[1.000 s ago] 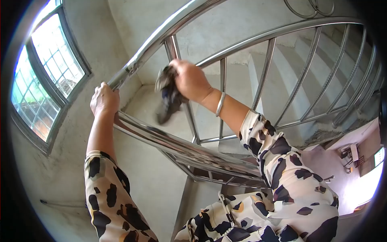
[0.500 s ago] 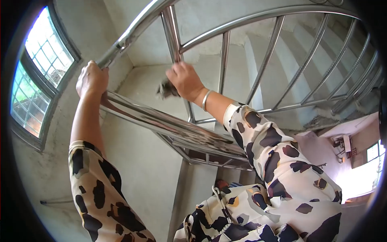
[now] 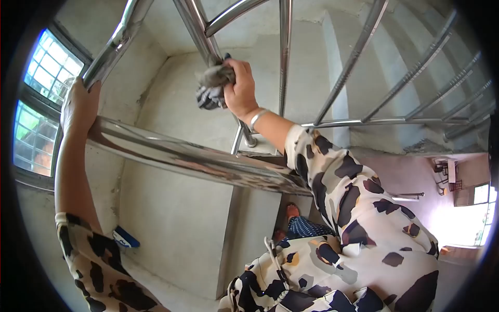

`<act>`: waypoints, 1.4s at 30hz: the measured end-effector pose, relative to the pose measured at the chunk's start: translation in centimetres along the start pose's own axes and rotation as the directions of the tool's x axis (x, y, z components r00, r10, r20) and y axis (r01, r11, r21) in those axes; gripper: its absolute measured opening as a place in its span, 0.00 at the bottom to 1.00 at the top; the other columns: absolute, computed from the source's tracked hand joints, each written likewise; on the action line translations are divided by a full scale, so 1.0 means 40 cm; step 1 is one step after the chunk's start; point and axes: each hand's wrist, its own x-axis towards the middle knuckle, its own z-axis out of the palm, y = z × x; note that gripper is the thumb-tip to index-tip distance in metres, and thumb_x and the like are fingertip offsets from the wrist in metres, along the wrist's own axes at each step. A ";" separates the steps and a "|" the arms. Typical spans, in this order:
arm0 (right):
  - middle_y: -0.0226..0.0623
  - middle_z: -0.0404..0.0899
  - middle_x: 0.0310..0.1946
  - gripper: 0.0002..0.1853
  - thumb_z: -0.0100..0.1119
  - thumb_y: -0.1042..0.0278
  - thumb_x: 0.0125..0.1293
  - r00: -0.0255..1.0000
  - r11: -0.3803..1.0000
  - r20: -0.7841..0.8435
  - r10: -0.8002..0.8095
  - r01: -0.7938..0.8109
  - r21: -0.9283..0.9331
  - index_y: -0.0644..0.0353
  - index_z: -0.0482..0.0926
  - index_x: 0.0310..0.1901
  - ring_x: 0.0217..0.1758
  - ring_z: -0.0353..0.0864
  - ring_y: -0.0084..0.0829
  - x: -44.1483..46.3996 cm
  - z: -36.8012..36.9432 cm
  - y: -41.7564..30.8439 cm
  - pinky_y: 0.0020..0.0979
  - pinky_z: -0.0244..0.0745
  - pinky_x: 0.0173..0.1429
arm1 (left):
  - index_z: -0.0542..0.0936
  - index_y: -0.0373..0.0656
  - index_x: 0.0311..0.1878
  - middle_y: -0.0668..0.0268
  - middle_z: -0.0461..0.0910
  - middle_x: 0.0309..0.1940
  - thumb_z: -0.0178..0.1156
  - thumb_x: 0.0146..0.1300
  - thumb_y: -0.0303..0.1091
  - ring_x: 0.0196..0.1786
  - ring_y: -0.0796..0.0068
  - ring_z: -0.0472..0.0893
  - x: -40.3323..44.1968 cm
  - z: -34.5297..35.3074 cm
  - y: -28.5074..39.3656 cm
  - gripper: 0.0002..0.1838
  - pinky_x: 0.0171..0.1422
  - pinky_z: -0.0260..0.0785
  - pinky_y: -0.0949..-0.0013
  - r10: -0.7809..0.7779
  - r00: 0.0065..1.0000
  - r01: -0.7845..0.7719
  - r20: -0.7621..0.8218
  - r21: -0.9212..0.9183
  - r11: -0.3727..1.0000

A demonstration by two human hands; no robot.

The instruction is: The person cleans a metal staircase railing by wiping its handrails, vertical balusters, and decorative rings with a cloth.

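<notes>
At the far left, a window (image 3: 39, 106) with a grey frame and gridded panes let in bright daylight, with green and reddish patches beyond the glass. Grey, stained walls (image 3: 132, 70) met a pale landing floor (image 3: 179, 93) near the top centre. Grey stairs (image 3: 369, 78) filled the upper right. At lower left, a small blue-and-white object (image 3: 126, 236), too small to identify, lay near the wall's foot. At the right, well below, was a room with a pinkish floor (image 3: 369, 171), dark-legged furniture (image 3: 451, 171) and a glaring bright opening (image 3: 481, 200).
</notes>
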 end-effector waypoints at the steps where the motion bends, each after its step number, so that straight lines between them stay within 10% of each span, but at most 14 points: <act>1: 0.49 0.71 0.38 0.21 0.42 0.85 0.44 0.999 0.999 0.025 -0.034 0.033 0.039 0.63 0.69 0.44 0.42 0.70 0.49 -0.022 -0.007 0.033 0.39 0.67 0.49 | 0.68 0.35 0.55 0.47 0.75 0.45 0.52 0.57 0.51 0.48 0.50 0.75 0.005 0.006 -0.004 0.30 0.51 0.66 0.58 -0.005 1.000 0.005 0.008 0.019 1.000; 7: 0.50 0.71 0.36 0.17 0.46 0.81 0.48 0.861 0.910 0.319 0.396 -0.322 -0.260 0.61 0.69 0.44 0.43 0.70 0.51 -0.315 -0.041 0.267 0.43 0.67 0.48 | 0.66 0.36 0.59 0.47 0.73 0.49 0.52 0.57 0.51 0.53 0.53 0.73 0.046 0.054 -0.069 0.32 0.56 0.63 0.60 -0.009 0.999 0.009 -0.035 0.015 1.000; 9: 0.55 0.75 0.37 0.16 0.49 0.75 0.49 0.464 0.614 0.410 0.785 -0.495 -0.615 0.67 0.70 0.42 0.44 0.73 0.53 -0.407 -0.035 0.350 0.43 0.69 0.49 | 0.66 0.36 0.58 0.47 0.74 0.48 0.52 0.57 0.51 0.53 0.53 0.74 0.038 0.060 -0.073 0.33 0.56 0.63 0.60 -0.026 0.998 0.024 -0.063 -0.023 0.999; 11: 0.57 0.76 0.36 0.14 0.50 0.73 0.49 0.289 0.506 0.416 0.862 -0.537 -0.675 0.69 0.73 0.38 0.43 0.75 0.51 -0.403 -0.049 0.354 0.41 0.70 0.49 | 0.66 0.36 0.58 0.46 0.74 0.48 0.52 0.57 0.52 0.52 0.53 0.74 0.022 0.035 -0.042 0.33 0.56 0.63 0.60 -0.031 0.999 0.031 -0.030 -0.002 1.000; 17: 0.45 0.74 0.41 0.21 0.44 0.83 0.45 0.658 0.978 0.748 -0.087 -0.088 0.191 0.62 0.72 0.44 0.47 0.73 0.45 -0.228 -0.006 0.212 0.36 0.69 0.52 | 0.66 0.35 0.59 0.46 0.74 0.48 0.53 0.57 0.53 0.52 0.54 0.74 0.038 0.041 -0.066 0.34 0.56 0.63 0.61 -0.053 0.999 0.053 -0.005 0.042 0.998; 21: 0.40 0.72 0.43 0.15 0.48 0.74 0.52 0.106 0.920 0.987 0.122 0.362 -0.153 0.56 0.73 0.44 0.50 0.70 0.41 -0.336 -0.014 0.292 0.32 0.70 0.52 | 0.66 0.35 0.59 0.47 0.73 0.49 0.53 0.56 0.53 0.52 0.54 0.74 0.045 0.058 -0.090 0.35 0.57 0.63 0.61 -0.015 0.999 0.016 -0.044 0.034 0.999; 22: 0.37 0.71 0.42 0.13 0.48 0.72 0.53 0.344 0.925 0.939 0.011 0.353 -0.140 0.55 0.73 0.43 0.52 0.68 0.40 -0.416 -0.018 0.328 0.32 0.70 0.52 | 0.66 0.35 0.59 0.47 0.73 0.49 0.53 0.56 0.53 0.52 0.54 0.74 0.047 0.057 -0.090 0.35 0.57 0.63 0.61 -0.019 0.999 0.021 -0.041 0.042 0.999; 24: 0.34 0.70 0.41 0.11 0.51 0.72 0.50 0.448 0.942 0.894 -0.009 0.303 -0.142 0.54 0.73 0.38 0.48 0.68 0.37 -0.448 -0.052 0.265 0.32 0.70 0.49 | 0.66 0.36 0.59 0.47 0.73 0.49 0.54 0.56 0.54 0.52 0.55 0.74 0.048 0.060 -0.089 0.35 0.57 0.63 0.61 -0.039 0.998 0.041 -0.039 0.063 0.997; 27: 0.41 0.71 0.44 0.20 0.51 0.79 0.42 0.328 0.988 0.945 -0.006 -0.144 0.057 0.57 0.76 0.42 0.47 0.71 0.43 -0.544 -0.120 0.183 0.37 0.67 0.53 | 0.66 0.37 0.59 0.47 0.73 0.49 0.54 0.56 0.55 0.53 0.55 0.74 0.060 0.073 -0.119 0.35 0.58 0.63 0.61 -0.015 0.998 0.020 -0.065 0.072 0.997; 30: 0.45 0.76 0.38 0.20 0.45 0.82 0.47 0.180 0.688 0.843 0.507 -0.674 -0.269 0.60 0.75 0.43 0.44 0.77 0.42 -0.583 -0.152 0.229 0.37 0.72 0.48 | 0.66 0.37 0.59 0.48 0.73 0.50 0.54 0.56 0.55 0.53 0.56 0.74 0.043 0.056 -0.084 0.35 0.58 0.63 0.61 -0.065 0.997 0.067 -0.034 0.069 0.995; 32: 0.42 0.77 0.32 0.13 0.43 0.80 0.52 -0.104 -0.027 0.576 0.810 -0.990 -0.141 0.63 0.75 0.39 0.35 0.79 0.38 -0.605 -0.159 0.314 0.38 0.76 0.39 | 0.66 0.37 0.59 0.48 0.73 0.50 0.54 0.56 0.54 0.53 0.56 0.73 0.033 0.041 -0.052 0.35 0.58 0.63 0.62 -0.098 0.995 0.097 0.004 0.051 0.994; 33: 0.40 0.77 0.30 0.10 0.43 0.79 0.54 -0.363 -0.461 0.451 0.815 -0.878 0.127 0.64 0.75 0.36 0.31 0.80 0.37 -0.594 -0.152 0.364 0.39 0.78 0.34 | 0.66 0.37 0.59 0.48 0.73 0.50 0.54 0.56 0.53 0.54 0.56 0.73 0.031 0.036 -0.045 0.34 0.58 0.63 0.62 -0.125 0.991 0.124 0.039 0.032 0.992; 36: 0.39 0.76 0.28 0.08 0.44 0.81 0.52 -0.064 -0.369 0.520 0.852 -0.776 0.511 0.65 0.72 0.34 0.26 0.79 0.36 -0.515 -0.106 0.427 0.40 0.77 0.27 | 0.66 0.37 0.59 0.50 0.74 0.49 0.54 0.57 0.51 0.52 0.57 0.74 0.044 0.081 -0.114 0.32 0.56 0.63 0.63 -0.030 0.995 0.034 -0.090 0.039 0.999; 42: 0.38 0.71 0.27 0.07 0.48 0.80 0.48 -0.329 -0.374 0.468 0.821 -0.927 0.004 0.63 0.72 0.31 0.31 0.72 0.33 -0.599 -0.030 0.347 0.41 0.66 0.29 | 0.67 0.37 0.57 0.53 0.75 0.44 0.53 0.59 0.47 0.46 0.61 0.76 0.014 0.047 -0.047 0.28 0.51 0.65 0.64 -0.037 0.999 0.034 -0.021 -0.134 0.990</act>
